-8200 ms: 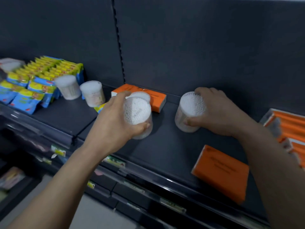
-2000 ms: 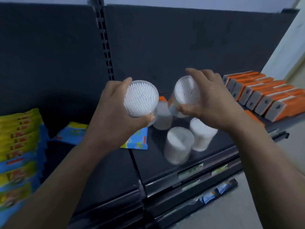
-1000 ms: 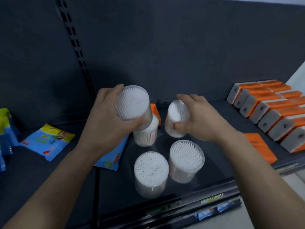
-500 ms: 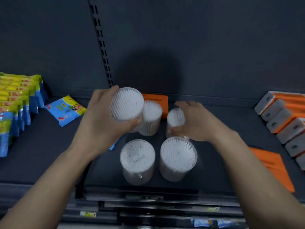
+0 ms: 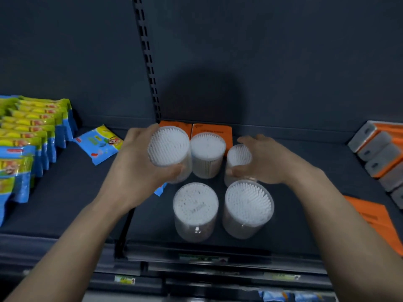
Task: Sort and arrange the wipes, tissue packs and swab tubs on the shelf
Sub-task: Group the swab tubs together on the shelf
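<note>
Several clear swab tubs stand grouped on the dark shelf (image 5: 65, 192). My left hand (image 5: 135, 171) grips one tub (image 5: 169, 147) at the group's back left, held slightly above the shelf. My right hand (image 5: 266, 162) curls round another tub (image 5: 238, 156) at the back right. Between those two stands a third tub (image 5: 207, 153). Two more tubs (image 5: 195, 208) (image 5: 247, 205) stand in front. A loose blue wipes pack (image 5: 98, 144) lies flat to the left, and another wipes pack (image 5: 160, 189) shows only a corner under my left hand.
Yellow-and-blue wipes packs (image 5: 28, 136) stand in a row at far left. Orange tissue packs (image 5: 379, 149) are lined up at far right, one orange pack (image 5: 373, 216) lies flat near the front right, and two orange packs (image 5: 209, 129) lie behind the tubs. A slotted upright (image 5: 148, 62) divides the back panel.
Both hands carried tubs from elsewhere on the shelf to this group. In the last half second my right hand's tub has come down at the back right; the left hand still holds its tub.
</note>
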Demonstrator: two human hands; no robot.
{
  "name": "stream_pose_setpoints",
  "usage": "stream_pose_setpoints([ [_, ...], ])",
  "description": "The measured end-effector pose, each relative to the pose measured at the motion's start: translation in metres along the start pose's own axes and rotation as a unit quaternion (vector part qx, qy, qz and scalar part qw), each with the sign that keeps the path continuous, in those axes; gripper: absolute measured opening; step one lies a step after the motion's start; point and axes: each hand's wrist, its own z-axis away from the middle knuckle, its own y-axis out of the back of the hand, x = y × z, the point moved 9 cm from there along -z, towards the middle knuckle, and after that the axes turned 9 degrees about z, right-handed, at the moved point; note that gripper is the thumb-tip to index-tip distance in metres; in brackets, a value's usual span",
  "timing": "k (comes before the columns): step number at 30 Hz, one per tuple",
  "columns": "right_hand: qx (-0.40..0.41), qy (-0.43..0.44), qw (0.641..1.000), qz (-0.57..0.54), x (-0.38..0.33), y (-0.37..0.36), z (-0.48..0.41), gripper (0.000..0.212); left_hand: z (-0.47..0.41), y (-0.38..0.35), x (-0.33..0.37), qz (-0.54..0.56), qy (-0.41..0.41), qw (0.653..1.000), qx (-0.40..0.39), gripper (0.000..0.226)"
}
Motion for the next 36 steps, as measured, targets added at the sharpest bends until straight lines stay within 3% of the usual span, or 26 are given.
stream_pose_setpoints([
  [7,-0.022,-0.061,0.998,-0.001,0.01,-0.004,0.011,0.087,-0.013,-0.02,-0.023,-0.01,-0.004,0.996,-0.092,0.06],
  [12,-0.014,-0.097,0.995,-0.005,0.015,-0.006,0.018,0.094,-0.016,-0.033,-0.039,-0.014,0.013,0.987,-0.16,0.093],
  [21,-0.002,-0.138,0.99,0.008,0.019,-0.005,0.024,0.092,-0.016,-0.05,-0.03,-0.005,-0.005,0.977,-0.215,0.099],
  [30,0.054,-0.14,0.989,0.007,0.027,0.011,0.023,0.087,-0.024,-0.034,-0.012,-0.004,-0.025,0.984,-0.175,0.091],
  [36,0.015,-0.104,0.994,-0.002,0.023,0.004,0.013,0.091,-0.035,-0.014,-0.005,-0.023,-0.038,0.994,-0.102,0.089],
])
